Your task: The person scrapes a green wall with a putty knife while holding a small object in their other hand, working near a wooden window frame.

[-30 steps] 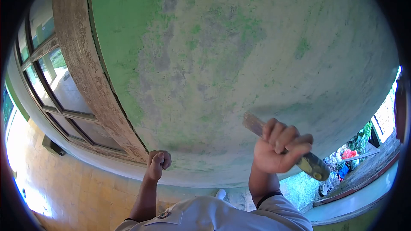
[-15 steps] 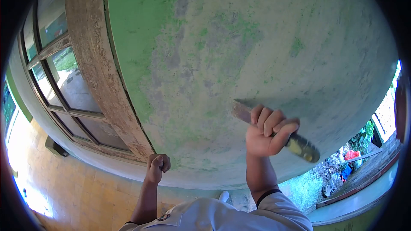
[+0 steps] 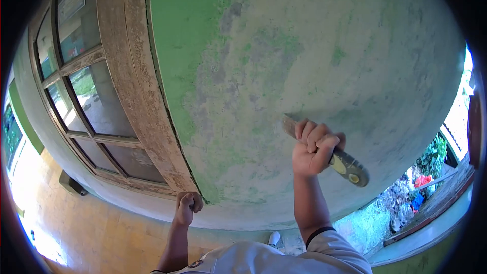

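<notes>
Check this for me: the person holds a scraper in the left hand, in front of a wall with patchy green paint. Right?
Not quite: the head view shows the scraper in the right hand, not the left hand. It is indeed in front of a wall with patchy green paint.

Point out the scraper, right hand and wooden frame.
Scraper (image 3: 350, 168): head view, on the handle.
Right hand (image 3: 314, 148): head view, middle of the hand.
Wooden frame (image 3: 138, 81): head view, on the worn upright.

Yellowish tiled floor (image 3: 119, 236) spreads below the left hand (image 3: 188, 208), a dark boxy object (image 3: 72, 183) on it farther left.
</notes>
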A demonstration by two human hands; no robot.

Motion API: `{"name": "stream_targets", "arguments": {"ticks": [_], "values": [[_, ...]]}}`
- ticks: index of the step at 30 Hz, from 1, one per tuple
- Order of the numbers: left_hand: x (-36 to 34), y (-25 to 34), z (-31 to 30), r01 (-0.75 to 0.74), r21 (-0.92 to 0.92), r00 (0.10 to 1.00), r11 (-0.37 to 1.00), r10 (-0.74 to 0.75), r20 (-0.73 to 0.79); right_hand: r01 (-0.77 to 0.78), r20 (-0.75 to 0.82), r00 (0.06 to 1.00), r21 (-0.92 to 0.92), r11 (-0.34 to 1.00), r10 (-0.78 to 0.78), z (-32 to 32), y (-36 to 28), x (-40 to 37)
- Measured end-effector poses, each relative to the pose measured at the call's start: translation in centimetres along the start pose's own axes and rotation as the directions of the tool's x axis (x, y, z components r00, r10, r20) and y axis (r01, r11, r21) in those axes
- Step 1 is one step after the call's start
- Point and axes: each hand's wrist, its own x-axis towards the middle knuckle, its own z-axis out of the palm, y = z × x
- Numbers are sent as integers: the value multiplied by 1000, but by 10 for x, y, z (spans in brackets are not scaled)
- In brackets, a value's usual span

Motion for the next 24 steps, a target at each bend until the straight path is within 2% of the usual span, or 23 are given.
{"name": "stream_targets", "arguments": {"ticks": [2, 4, 5, 7, 8, 9, 10, 11, 12, 13, 15, 17, 18, 20, 21, 22, 24], "values": [[-5, 1, 2, 20, 4, 999, 1000, -20, 30, 33, -11, 999, 1, 999, -33, 0, -3, -3], [-10, 2, 3, 68, -19, 995, 998, -66, 72, -105, 62, 993, 47, 993, 102, -2, -10, -13], [-15, 0, 2, 103, -8, 986, 995, -101, 134, -191, 91, 980, 135, 972, 179, -4, -12, -23], [-27, -4, 9, 156, 2, 979, 988, -155, 134, -440, 163, 888, 37, 897, 429, -13, -13, -63], [-35, -6, 13, 208, 0, 972, 978, -207, 115, -530, 246, 812, -68, 845, 530, -18, -15, -82], [-42, -7, 14, 206, 40, 957, 978, -210, 201, -601, 315, 714, -181, 778, 625, -24, -17, -101], [-49, -9, 16, 202, 48, 957, 978, -208, 203, -617, 360, 637, -292, 731, 682, -34, -16, -125], [-56, -11, 19, 315, 128, 917, 941, -336, 213, -792, 268, 492, -257, 554, 828, -38, -20, -160], [-64, -13, 22, 419, 205, 864, 885, -458, 209, -851, 180, 360, -338, 402, 915, -44, -29, -187], [-72, -16, 25, 456, 212, 842, 864, -496, 211, -884, 82, 220, -404, 234, 972, -52, -41, -207], [-90, -36, 23, 496, 187, 823, 848, -528, 212, -910, 153, 54, -398, 112, 987, -70, -66, -232], [-107, -69, 20, 604, 147, 750, 783, -621, 227, -840, 92, -77, -543, -15, 993, -81, -98, -246], [-112, -71, 31, 605, 132, 752, 785, -618, 227, -833, 91, -87, -553, -22, 992, -92, -113, -258], [-121, -72, 57, 741, 243, 598, 627, -779, 187, -724, 110, -32, -688, 53, 993, -115, -141, -274], [-125, -79, 70, 748, 218, 599, 627, -779, 185, -713, 91, -7, -699, 59, 996, -120, -158, -273], [-130, -91, 84, 741, 255, 577, 621, -783, 233, -705, 98, -32, -707, 47, 995, -127, -175, -271], [-145, -101, 114, 745, 276, 549, 608, -793, 264, -706, 47, 44, -706, 64, 998, -138, -204, -272]]}}
